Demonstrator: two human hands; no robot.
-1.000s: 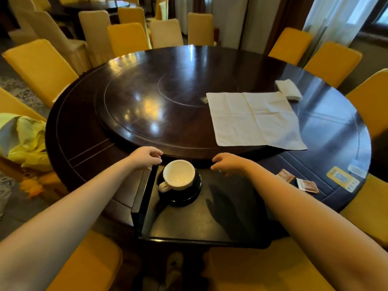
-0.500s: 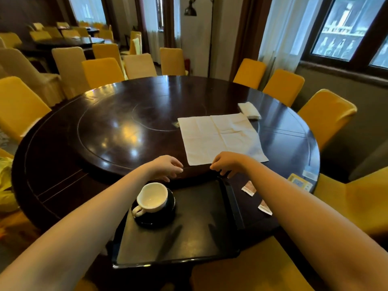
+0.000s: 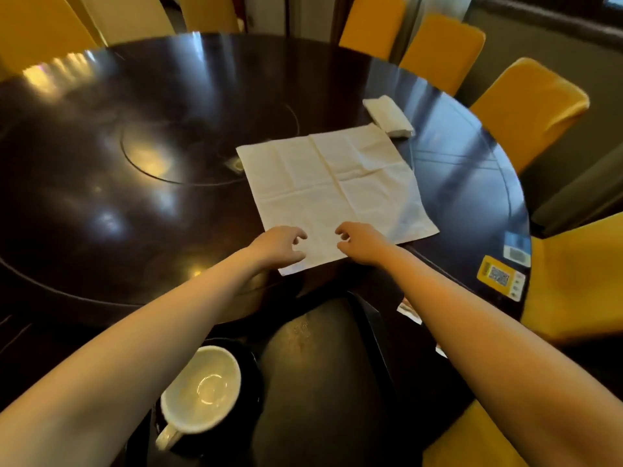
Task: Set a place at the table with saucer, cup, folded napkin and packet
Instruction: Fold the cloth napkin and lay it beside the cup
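Both hands hover with fingers curled but apart, gripping nothing, over the near edge of the napkin (image 3: 333, 193): the left hand (image 3: 279, 246) at its seven o'clock corner, the right hand (image 3: 362, 242) at six, probably placed to begin a fold. The cup (image 3: 202, 389) waits on its saucer (image 3: 251, 372) on the tray (image 3: 323, 382), at six o'clock.

Restaurant dining room: big round table (image 3: 101, 203), covered yellow chairs (image 3: 526, 106).
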